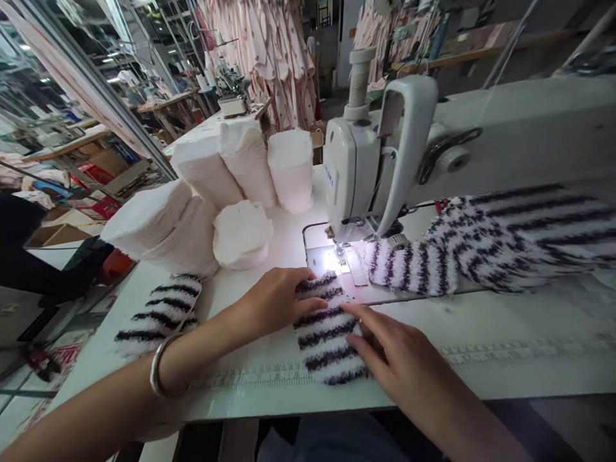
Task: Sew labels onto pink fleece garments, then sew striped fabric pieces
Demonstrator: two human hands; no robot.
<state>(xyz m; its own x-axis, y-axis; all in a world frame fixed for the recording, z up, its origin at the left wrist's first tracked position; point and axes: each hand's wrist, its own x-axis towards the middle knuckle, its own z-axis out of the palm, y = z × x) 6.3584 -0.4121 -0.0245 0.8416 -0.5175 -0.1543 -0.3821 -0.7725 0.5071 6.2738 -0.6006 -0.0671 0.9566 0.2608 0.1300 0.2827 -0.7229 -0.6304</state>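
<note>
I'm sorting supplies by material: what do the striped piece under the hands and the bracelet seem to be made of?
The striped piece looks like fuzzy knit or fleece: its black and white stripes have soft, hairy edges. The left hand and right hand press it flat. The bracelet looks like polished metal, perhaps silver, with a bright sheen.

fuzzy black-white striped fabric piece (327,333) flat, before needle plate.

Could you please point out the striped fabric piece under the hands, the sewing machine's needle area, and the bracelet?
striped fabric piece (327,333): head view, its middle, between both hands.
needle area (341,251): head view, the lit presser foot.
bracelet (161,372): head view, the band's outer edge on the left wrist.
</note>
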